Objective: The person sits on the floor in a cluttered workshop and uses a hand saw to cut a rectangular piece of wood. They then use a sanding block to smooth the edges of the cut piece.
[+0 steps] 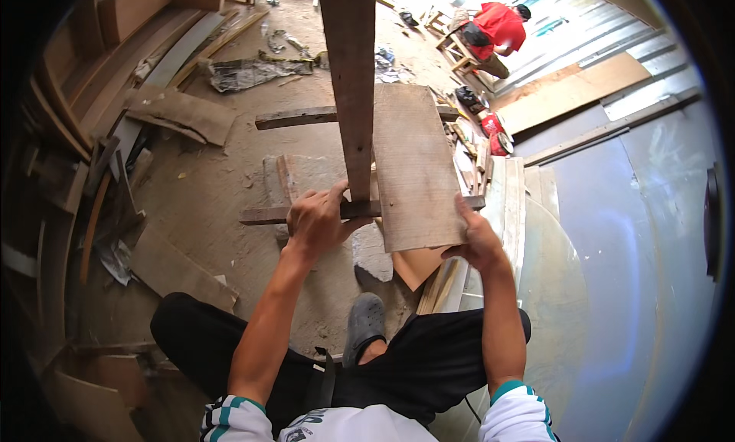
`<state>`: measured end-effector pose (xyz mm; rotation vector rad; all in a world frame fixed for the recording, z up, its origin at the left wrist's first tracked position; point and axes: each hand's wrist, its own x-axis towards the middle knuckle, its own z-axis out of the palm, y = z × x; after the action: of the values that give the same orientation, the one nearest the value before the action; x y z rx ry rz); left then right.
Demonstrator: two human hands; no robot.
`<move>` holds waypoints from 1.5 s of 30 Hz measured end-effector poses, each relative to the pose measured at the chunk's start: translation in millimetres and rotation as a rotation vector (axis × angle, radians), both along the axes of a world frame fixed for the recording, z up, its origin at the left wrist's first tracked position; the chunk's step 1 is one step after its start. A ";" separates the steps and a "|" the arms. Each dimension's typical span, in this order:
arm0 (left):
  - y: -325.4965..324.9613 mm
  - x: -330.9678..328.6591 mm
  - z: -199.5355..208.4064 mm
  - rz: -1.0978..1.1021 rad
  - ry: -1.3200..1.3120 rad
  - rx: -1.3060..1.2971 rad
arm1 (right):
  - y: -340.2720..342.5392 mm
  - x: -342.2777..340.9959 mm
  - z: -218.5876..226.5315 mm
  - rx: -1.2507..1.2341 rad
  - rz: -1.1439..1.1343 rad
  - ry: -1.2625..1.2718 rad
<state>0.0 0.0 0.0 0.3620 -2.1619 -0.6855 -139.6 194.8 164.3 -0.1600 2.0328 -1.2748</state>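
Observation:
A rectangular wooden board (419,166) lies tilted in front of me. My right hand (481,237) grips its near right corner, thumb on top and fingers beneath. Left of the board, a long dark wooden plank (352,75) runs from the top of the view down to a horizontal wooden bar (264,215). Around this bar, close against the plank's lower end, my left hand (315,218) is closed; its far fingers are partly hidden. Farther off, a second wooden bar (295,117) lies roughly parallel and passes behind plank and board.
Scrap boards (180,114) and stacked timber line the left side. Crumpled sheeting (256,73) lies on the dirt floor. Red cans (494,128) and wood offcuts are beyond the board. Large flat sheets (612,235) cover the right side. A person in red (498,29) sits far right.

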 end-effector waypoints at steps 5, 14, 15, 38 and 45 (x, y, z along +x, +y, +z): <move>7.9 -15.3 0.0 -0.041 0.059 0.041 | 29.3 -4.8 -28.0 -0.020 -0.007 0.290; 8.0 -20.5 -19.2 0.024 0.053 0.077 | 30.6 11.5 -61.4 -0.254 0.056 0.482; 8.8 -19.1 -20.1 0.035 -0.019 0.150 | 28.2 12.6 -63.5 -0.296 0.061 0.499; 9.6 23.9 -2.7 -0.022 -0.035 0.022 | 17.2 36.3 -84.3 -0.392 0.021 0.605; 16.6 10.8 -26.1 0.004 0.133 0.607 | -4.1 41.1 -81.0 -0.279 0.092 0.632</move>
<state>10.8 16.6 -26.1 0.6135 -1.7908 -1.3234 -98.5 190.7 83.3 -0.8719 2.3019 -1.5810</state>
